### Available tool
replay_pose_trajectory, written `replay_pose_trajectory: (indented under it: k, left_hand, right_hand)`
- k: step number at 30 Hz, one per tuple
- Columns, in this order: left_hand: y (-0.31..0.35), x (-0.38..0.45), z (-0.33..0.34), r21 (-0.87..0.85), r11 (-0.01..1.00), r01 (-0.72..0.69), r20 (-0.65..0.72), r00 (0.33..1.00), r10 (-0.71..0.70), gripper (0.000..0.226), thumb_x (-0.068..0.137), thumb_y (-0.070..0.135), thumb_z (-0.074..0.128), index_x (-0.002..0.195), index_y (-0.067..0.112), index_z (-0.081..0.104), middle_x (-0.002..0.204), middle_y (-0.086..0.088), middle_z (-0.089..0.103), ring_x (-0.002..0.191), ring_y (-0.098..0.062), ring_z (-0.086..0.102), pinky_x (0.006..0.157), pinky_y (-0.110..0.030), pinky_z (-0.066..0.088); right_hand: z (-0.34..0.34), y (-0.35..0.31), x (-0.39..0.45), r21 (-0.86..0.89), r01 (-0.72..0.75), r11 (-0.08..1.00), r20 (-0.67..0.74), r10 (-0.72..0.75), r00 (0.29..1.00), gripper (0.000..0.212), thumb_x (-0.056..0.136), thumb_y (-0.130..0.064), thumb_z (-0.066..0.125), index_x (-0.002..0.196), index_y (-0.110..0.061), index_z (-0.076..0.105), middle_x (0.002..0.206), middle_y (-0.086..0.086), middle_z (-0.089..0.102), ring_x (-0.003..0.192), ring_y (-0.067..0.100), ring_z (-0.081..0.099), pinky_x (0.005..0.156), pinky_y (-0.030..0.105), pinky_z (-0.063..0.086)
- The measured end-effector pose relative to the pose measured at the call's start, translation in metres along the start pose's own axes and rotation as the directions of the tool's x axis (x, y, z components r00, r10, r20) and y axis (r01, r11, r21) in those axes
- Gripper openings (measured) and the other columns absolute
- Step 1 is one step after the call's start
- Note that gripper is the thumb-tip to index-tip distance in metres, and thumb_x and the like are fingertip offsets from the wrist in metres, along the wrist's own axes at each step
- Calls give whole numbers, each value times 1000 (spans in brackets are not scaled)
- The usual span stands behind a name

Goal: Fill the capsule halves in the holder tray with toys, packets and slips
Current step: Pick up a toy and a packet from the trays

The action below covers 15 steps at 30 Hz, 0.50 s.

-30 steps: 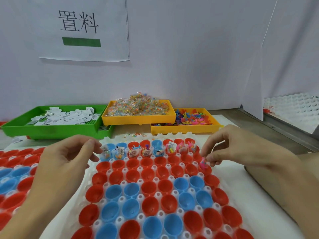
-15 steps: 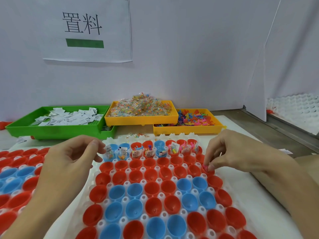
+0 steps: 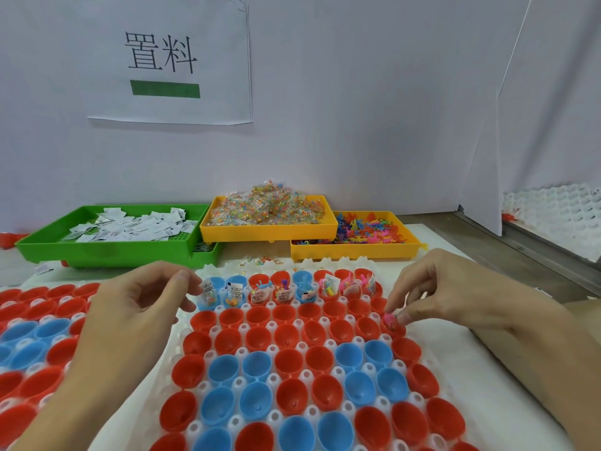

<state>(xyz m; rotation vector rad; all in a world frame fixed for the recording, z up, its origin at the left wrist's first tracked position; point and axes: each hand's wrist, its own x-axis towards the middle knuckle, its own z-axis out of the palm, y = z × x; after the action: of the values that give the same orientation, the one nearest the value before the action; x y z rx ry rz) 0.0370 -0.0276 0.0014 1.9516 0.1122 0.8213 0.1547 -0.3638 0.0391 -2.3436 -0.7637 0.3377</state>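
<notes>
Right hand: the right hand (image 3: 455, 297) has come down since a second ago; fingertips pinch a pink toy (image 3: 389, 319) into a red capsule half (image 3: 393, 327) at the holder tray (image 3: 455, 385)'s right edge, second row.
Left hand: the left hand (image 3: 130, 314) stays loosely curled at the tray's far-left corner; contents hidden.
Meaning: second row likely starting.
Unclear: toy's shape.

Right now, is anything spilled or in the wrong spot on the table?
Yes, a little. A few loose packets lie on the table between the yellow bin and the holder tray, outside any bin. A stray slip also lies beside the green bin.
</notes>
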Motion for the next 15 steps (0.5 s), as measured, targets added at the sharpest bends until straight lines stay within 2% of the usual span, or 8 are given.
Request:
replay_pose_trajectory:
  k: [4, 8, 10, 12, 15]
  left_hand:
    - [0, 1, 0, -7, 1000, 21, -11, 1000, -21, 35, 95, 10, 56, 75, 33, 73, 76, 8, 73, 64, -7, 66, 53, -16, 50]
    - [0, 2, -1, -5, 998, 56, -19, 998, -57, 32, 95, 12, 56, 75, 30, 73, 77, 8, 74, 65, -7, 66, 53, -16, 50]
    - [0, 3, -3, 25, 996, 83, -53, 995, -82, 29, 94, 13, 57, 73, 24, 73, 77, 11, 73, 67, -5, 65, 59, -24, 52]
    - [2, 7, -4, 99, 990, 99, -111, 990, -88, 26, 92, 13, 58, 73, 25, 71, 75, 12, 71, 69, -4, 64, 63, -29, 49]
    - [2, 25, -3, 275, 951, 138, -180, 980, -90, 19, 90, 11, 60, 79, 23, 69, 77, 10, 70, 74, -4, 62, 64, -20, 42]
  right_hand:
    - [-4, 2, -2, -39, 66, 997, -71, -69, 995, 21, 72, -27, 88, 78, -45, 79, 85, -20, 72, 75, 4, 66, 67, 14, 51]
    - [-2, 1, 1, -39, 136, 990, -217, -142, 966, 19, 80, -27, 81, 79, -46, 77, 83, -24, 72, 77, 1, 65, 66, 7, 46]
    - [3, 2, 6, -55, 140, 989, -303, -150, 941, 16, 82, -32, 77, 80, -48, 75, 84, -24, 71, 81, 1, 64, 68, 7, 45]
    - [9, 3, 11, -55, 135, 989, -401, -146, 904, 16, 85, -32, 75, 81, -48, 75, 85, -23, 71, 84, -1, 64, 67, 9, 46]
    - [15, 9, 19, -46, 100, 994, -527, -110, 843, 15, 89, -31, 70, 88, -45, 74, 86, -21, 71, 84, -2, 64, 63, 16, 44]
